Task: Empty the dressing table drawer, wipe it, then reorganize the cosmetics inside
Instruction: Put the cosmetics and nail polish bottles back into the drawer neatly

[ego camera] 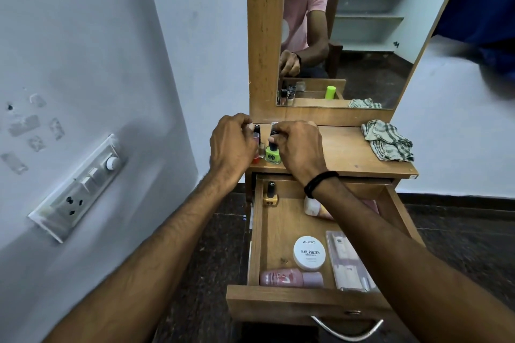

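The wooden drawer [256,234] is pulled out below the dressing table top [342,153]. Inside lie a yellow nail polish bottle [270,194], a white nail polish remover jar [309,253], a pink bottle on its side [291,277], a clear flat case [348,262] and a pale tube [313,207] partly under my right arm. On the top's left end stand several small bottles, among them a green nail polish [272,154]. My left hand [231,145] curls around bottles there; which one it grips is hidden. My right hand [298,147] pinches the green polish's black cap.
A checked cloth [387,140] lies crumpled on the right of the table top. The mirror [362,36] stands behind it. A switch and socket panel [80,186] is on the wall at left. A metal handle [348,331] juts from the drawer front.
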